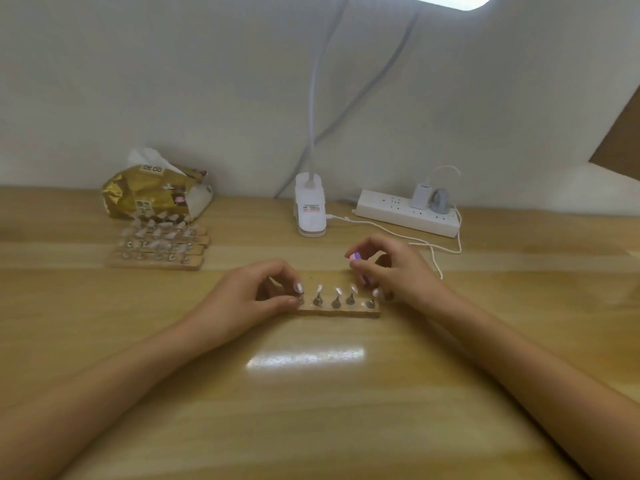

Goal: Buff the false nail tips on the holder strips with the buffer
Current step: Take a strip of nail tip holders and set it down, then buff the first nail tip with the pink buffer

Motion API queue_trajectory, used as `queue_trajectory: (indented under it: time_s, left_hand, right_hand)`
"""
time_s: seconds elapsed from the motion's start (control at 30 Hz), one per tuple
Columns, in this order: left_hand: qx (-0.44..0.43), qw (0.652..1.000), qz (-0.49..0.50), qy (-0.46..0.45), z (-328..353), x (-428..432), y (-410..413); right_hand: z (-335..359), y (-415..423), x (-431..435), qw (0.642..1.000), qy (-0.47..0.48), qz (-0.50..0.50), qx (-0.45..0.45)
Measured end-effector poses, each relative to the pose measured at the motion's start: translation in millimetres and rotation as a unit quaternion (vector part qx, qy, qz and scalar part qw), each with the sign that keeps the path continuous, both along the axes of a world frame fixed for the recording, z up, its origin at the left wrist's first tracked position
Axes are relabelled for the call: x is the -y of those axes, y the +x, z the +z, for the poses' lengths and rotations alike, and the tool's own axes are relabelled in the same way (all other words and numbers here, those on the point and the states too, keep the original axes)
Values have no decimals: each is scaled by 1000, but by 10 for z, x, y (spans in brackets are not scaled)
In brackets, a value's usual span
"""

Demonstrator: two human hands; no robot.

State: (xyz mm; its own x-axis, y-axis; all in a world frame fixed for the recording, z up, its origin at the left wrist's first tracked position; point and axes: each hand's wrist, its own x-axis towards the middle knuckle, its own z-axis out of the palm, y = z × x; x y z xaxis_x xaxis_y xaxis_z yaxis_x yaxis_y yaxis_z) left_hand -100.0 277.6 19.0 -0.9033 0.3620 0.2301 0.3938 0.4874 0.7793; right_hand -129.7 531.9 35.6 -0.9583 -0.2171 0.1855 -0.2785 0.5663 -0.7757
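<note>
Centre of the surface [311,410], the strip [337,309] lies flat, five tips [337,291] standing up off it on little metal stands. The left hand [249,296] has thumb and forefinger pinched in at the strip's left end, right around the first stand; I can't tell whether the fingers touch the tip itself. The right hand [391,268] hovers just behind the strip's right end, fingers curled round the buffer [354,257], a small pink-and-purple block.

Now the handling. Those tips look thin, light and springy, perched on narrow stands, so a hard stroke would likely flex one or knock it loose. The strip looks light too and would probably skate on this glossy wood, so pinning it down at one end is the sensible hold. The buffer looks soft-faced and easy to grip: take it by the sides, leave a flat face free, short gentle strokes along each tip.

Further out, a pile of other strips [159,247] sits far left, touching the gold tissue pack [156,192]. At the back, a white lamp clip [310,213] and a power strip [405,213], its cable trailing near the right hand.
</note>
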Motion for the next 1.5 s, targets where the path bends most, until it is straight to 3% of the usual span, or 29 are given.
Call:
queue_trajectory:
  time_s: [0.23, 0.63, 0.83, 1.0, 1.27, 1.5]
  left_hand:
    - [-15, 1000, 0, 4, -6, -20, -27]
    - [-133, 988, 4, -78, 7, 184, 78]
    - [-212, 974, 25, -71, 60, 159, 153]
    - [-118, 989, 58, 72, 109, 94, 193]
    - [32, 979, 35, 198, 70, 64, 266]
    - [40, 974, -33, 223, 49, 66, 287]
  right_hand:
    - [-75, -66, 109, 994, -103, 45, 11]
    - [-75, 71, 137, 963, -266, -23, 21]
    - [-61, 88, 129, 941, -331, 3, 67]
    - [-53, 88, 124, 923, -376, 11, 78]
    - [-48, 200, 189, 926, -377, 3, 20]
    - [-24, 326, 295, 923, -371, 56, -83]
